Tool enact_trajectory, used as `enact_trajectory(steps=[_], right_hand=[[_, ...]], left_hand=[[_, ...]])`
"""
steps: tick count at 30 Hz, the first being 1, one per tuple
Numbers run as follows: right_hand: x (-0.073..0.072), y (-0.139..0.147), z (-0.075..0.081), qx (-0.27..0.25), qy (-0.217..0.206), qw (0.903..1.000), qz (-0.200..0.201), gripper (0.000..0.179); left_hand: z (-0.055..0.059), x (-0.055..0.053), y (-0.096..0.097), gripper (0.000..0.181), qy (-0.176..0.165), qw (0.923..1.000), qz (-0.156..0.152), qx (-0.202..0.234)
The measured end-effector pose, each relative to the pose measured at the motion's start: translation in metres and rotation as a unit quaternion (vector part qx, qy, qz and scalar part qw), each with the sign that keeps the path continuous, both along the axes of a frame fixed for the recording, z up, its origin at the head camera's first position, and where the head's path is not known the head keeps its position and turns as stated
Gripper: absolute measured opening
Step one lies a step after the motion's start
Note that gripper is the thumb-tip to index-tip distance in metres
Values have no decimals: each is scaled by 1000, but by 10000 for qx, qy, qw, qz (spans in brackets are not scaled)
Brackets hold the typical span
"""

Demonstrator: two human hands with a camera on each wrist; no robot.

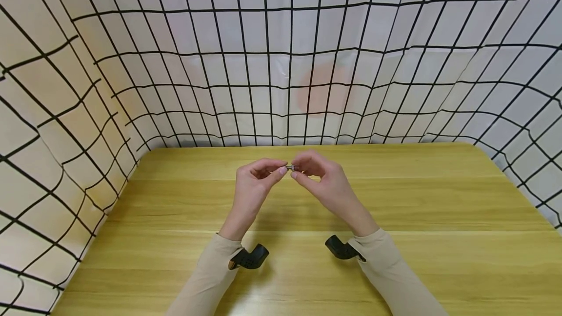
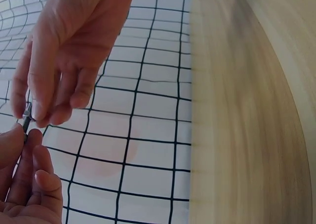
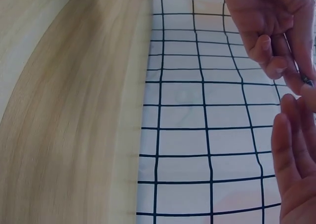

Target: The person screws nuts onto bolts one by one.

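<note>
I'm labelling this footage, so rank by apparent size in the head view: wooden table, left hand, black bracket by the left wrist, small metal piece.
Largest to smallest:
wooden table
left hand
black bracket
small metal piece, partly hidden

No text, label, brand, number or sign is showing legibly: the counter (image 1: 439, 201), the gridded sheeting (image 1: 250, 74) behind it, the black wrist mounts (image 1: 251, 258) and the small metal piece (image 1: 291, 167) are carrying nothing readable.

Your left hand (image 1: 254, 182) is pinching toward two o'clock, your right hand (image 1: 327, 182) toward ten, fingertips close together; your left forearm (image 1: 206, 272) is slanting from seven o'clock, your right forearm (image 1: 392, 269) from five.
</note>
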State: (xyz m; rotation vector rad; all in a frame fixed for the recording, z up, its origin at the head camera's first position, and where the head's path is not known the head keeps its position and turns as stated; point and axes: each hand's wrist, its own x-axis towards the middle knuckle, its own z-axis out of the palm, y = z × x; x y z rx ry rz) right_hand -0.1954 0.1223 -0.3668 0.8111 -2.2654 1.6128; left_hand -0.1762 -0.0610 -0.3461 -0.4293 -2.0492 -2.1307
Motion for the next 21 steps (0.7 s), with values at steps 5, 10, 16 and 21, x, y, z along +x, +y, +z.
enact_trajectory(steps=[5, 10, 16, 21], right_hand=[[-2, 3, -3, -148, 149, 9996, 172, 15], [0, 3, -1, -135, 100, 9998, 111, 14], [18, -3, 24, -30, -259, 9996, -80, 8], [19, -5, 25, 39, -383, 9990, -211, 8]], left_hand=[[0, 0, 0, 15, 33, 10000, -24, 8], [0, 0, -1, 14, 63, 10000, -37, -12], [-1, 0, 1, 14, 102, 9998, -145, 79], [0, 1, 2, 13, 130, 9997, -182, 97]])
